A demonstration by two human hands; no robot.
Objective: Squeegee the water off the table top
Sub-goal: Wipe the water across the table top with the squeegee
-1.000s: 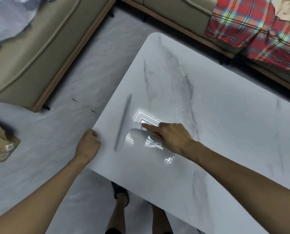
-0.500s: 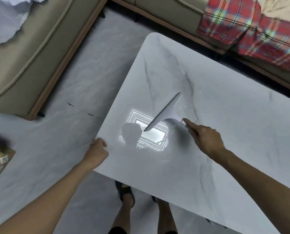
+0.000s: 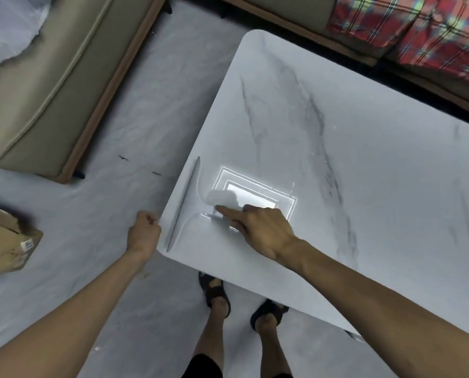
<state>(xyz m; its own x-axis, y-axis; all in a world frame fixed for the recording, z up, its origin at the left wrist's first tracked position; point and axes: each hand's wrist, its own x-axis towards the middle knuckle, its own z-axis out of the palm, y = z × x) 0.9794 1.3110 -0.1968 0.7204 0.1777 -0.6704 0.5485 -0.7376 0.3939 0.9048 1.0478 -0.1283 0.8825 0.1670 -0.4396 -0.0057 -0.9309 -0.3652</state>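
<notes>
A white marble-patterned table top [image 3: 377, 186] fills the right of the head view. My right hand [image 3: 263, 227] grips the handle of a pale grey squeegee [image 3: 197, 203], index finger stretched along it. The squeegee's long blade lies close to the table's left edge, roughly parallel to that edge. My left hand [image 3: 143, 233] is closed on the table's near left corner. A bright reflection of a ceiling light [image 3: 255, 197] shines on the surface by my right hand. A few small droplets glint farther right on the top.
A beige sofa [image 3: 50, 85] stands at the left, and another one with a red plaid blanket [image 3: 418, 25] runs along the back. A cardboard box [image 3: 4, 241] sits on the pale floor at left. My sandalled feet [image 3: 241, 301] stand under the table's near edge.
Half a second ago the squeegee was raised over the middle of the table. My right hand has since swept it left, down to the table's left edge. My left hand has stayed at the corner.
</notes>
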